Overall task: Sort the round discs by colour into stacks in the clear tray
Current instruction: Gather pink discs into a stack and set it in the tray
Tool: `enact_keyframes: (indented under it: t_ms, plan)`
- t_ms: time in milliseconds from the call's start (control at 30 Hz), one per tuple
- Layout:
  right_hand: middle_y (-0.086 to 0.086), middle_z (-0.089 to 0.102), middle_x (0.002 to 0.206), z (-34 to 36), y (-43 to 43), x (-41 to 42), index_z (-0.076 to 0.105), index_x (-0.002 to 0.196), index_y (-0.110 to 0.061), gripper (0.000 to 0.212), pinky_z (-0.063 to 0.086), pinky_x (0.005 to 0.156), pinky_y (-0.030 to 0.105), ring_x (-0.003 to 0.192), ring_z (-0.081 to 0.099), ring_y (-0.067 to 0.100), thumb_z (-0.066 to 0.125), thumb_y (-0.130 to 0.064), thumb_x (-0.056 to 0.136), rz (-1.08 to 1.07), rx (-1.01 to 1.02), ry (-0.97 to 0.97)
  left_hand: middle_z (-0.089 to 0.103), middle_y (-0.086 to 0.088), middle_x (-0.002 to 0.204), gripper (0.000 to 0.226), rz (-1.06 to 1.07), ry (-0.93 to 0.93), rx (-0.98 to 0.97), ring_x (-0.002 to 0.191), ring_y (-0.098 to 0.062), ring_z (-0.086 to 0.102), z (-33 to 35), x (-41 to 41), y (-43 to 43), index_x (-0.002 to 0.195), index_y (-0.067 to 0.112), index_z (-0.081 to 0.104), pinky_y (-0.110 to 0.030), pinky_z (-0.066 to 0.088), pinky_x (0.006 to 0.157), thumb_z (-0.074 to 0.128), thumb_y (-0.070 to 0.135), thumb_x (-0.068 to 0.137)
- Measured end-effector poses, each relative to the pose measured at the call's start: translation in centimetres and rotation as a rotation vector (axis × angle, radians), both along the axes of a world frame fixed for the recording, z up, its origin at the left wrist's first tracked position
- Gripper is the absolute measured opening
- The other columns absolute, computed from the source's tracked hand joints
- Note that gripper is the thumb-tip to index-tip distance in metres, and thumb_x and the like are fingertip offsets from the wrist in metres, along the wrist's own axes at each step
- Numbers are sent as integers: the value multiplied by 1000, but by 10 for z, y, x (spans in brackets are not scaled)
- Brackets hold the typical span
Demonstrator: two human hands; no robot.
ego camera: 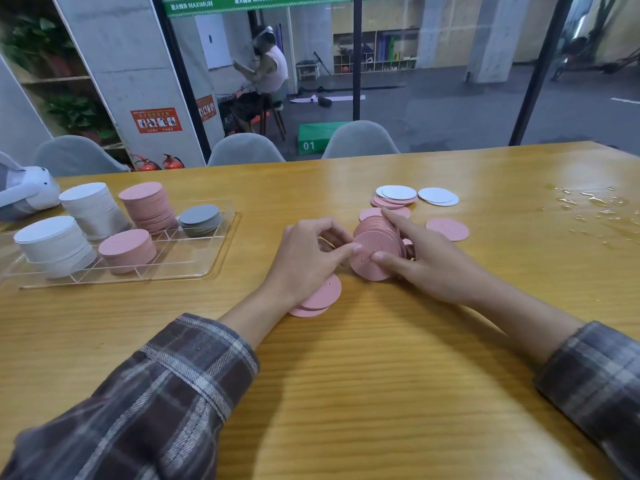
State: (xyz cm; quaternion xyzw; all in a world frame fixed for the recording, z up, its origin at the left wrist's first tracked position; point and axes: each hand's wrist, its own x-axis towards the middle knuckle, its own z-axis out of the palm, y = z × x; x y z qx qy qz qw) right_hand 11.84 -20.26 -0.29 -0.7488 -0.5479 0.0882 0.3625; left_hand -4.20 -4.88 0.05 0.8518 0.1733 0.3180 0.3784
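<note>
both hands, left hand (304, 258) and right hand (420, 261), clasp the pink bundle (375, 251) on edge, with the clear tray (194, 268) well off to the left.

Pink discs (375, 251), white stacks (52, 244), a grey stack (201, 219); plaid brown-grey sleeves (166, 393); yellow woodgrain table (381, 375).

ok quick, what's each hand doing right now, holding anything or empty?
Left hand: closed, fingertips pinching the near face of the tilted bundle of round pink discs.
Right hand: closed in a grip around the same bundle of pink discs.
</note>
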Motion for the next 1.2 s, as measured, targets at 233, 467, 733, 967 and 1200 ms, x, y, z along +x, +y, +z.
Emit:
enact_keyframes:
  t_ms: [233, 467, 733, 967, 1200]
  plan:
    - [-4, 61, 134, -4, 1, 4, 31, 157, -35, 73, 47, 106, 38, 116, 63, 12, 68, -41, 94, -52, 23, 62, 76, 13, 82, 5, -102, 337, 169, 75, -10, 64, 16, -24, 36, 89, 30, 82, -17, 48, 71, 80, 34, 88]
    - [-2, 62, 132, -5, 1, 5, 31, 157, -37, 73, 46, 107, 39, 118, 61, 14, 68, -43, 94, -51, 23, 72, 68, 16, 77, 23, -254, 511, 0, 72, -11, 52, 23, -36, 49, 96, 31, 82, -25, 44, 70, 92, 37, 76]
    - [0, 64, 124, -5, 1, 3, 29, 158, -38, 74, 50, 98, 38, 98, 64, 11, 67, -41, 95, -29, 31, 89, 73, 5, 88, 24, -167, 306, 94, 75, -19, 60, 15, -26, 36, 94, 30, 81, -18, 45, 68, 93, 29, 74]
    - [-19, 63, 79, 1, -1, -2, 29, 159, -32, 73, 49, 58, 24, 60, 63, 15, 68, -30, 97, 21, -2, 185, 74, 7, 83, 25, -205, 57, -17, 75, -6, 64, 13, -18, 28, 99, 17, 80, -20, 52, 71, 91, 14, 77]
    - [-3, 66, 116, 3, -1, -5, 29, 159, -31, 80, 55, 59, 33, 64, 64, 17, 74, -32, 92, 101, -22, 277, 75, 5, 84, 21, -122, -76, 73, 81, -14, 69, 2, -10, 14, 97, 22, 80, -34, 57, 77, 90, 23, 79]
